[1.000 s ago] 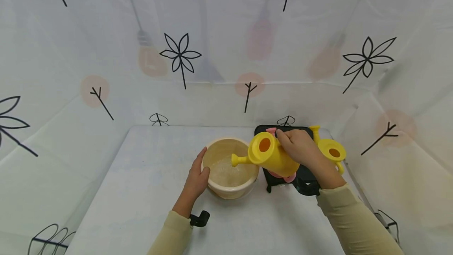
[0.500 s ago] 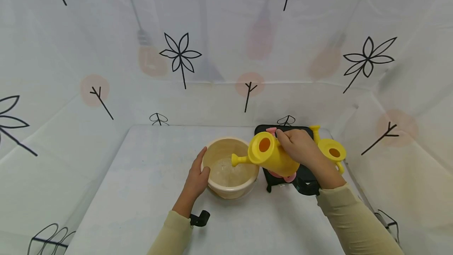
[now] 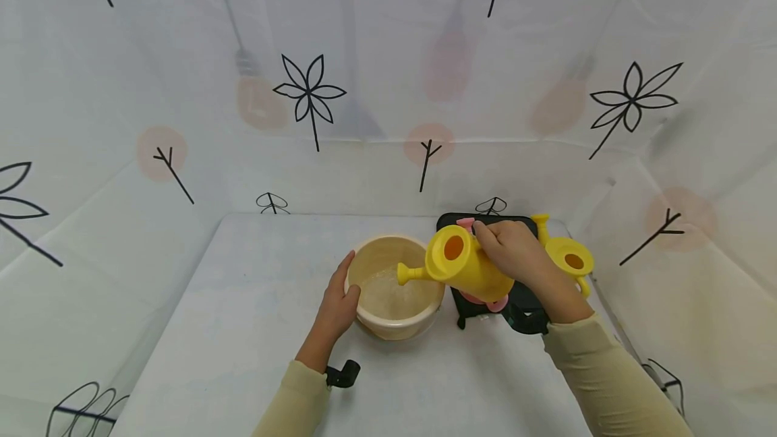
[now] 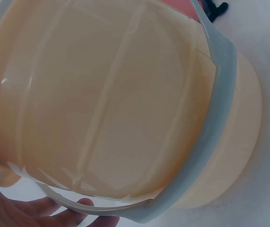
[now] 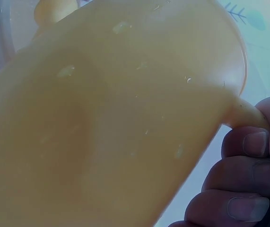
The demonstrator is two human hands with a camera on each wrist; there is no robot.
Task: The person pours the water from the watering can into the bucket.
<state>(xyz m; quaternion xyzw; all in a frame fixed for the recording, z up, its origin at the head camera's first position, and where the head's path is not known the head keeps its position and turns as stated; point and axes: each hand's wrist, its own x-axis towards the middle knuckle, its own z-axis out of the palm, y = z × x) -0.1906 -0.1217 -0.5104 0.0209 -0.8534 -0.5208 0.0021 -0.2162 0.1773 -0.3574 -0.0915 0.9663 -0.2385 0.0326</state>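
Observation:
In the head view my right hand [image 3: 512, 251] grips the handle of a yellow watering can [image 3: 470, 268], its fingers curled round it in the right wrist view. The can leans left, its spout head [image 3: 403, 274] over a cream, round bucket-like pot [image 3: 394, 322]. A faint pale shine shows on the pot's bottom, below the spout. My left hand [image 3: 338, 302] rests on the pot's left side, fingers fairly straight along the wall and thumb apart near the rim. In the left wrist view, fingertips [image 4: 85, 203] lie right at the grey-looking rim [image 4: 210, 127].
Behind the held can lies a flat black object [image 3: 449, 221] with a pink thing [image 3: 498, 305] partly hidden on it. A second yellow watering can [image 3: 569, 258] stands at the right. All stand on a white table [image 3: 255, 329] enclosed by patterned white sheeting.
Both hands, the watering can and the pot keep their places. The pale speckled shine at the pot's bottom looks fainter than before.

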